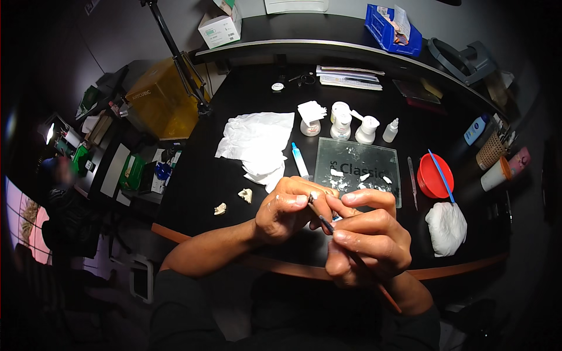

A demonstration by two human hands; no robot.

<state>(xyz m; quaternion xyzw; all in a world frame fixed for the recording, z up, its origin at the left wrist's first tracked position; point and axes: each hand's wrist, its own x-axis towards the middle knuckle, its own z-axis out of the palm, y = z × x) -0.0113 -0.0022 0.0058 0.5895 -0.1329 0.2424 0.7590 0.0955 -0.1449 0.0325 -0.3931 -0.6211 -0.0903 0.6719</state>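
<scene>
My right hand (374, 237) is closed round a thin brush (383, 291) with a reddish-brown handle and dark ferrule, its tip pointing up and left toward my other hand. Closed fingers on my left hand (284, 210) meet the brush tip; whatever they pinch is hidden, and a whitish smear marks the thumb. Just beyond both hands lies a glass slab (383, 153) bearing white crumbs and a few small white pieces (364, 177). Two small cream-coloured, tooth-like pieces (246, 195) rest on the black table to the left. A blue-and-white syringe (298, 159) lies beside the slab.
Crumpled white paper (254, 137) covers the left middle. Behind the slab stand white jars (341, 126) and a dropper bottle (390, 130). A red bowl (434, 177) with a blue stick (440, 175) across it and a white cloth lump (446, 229) sit at right.
</scene>
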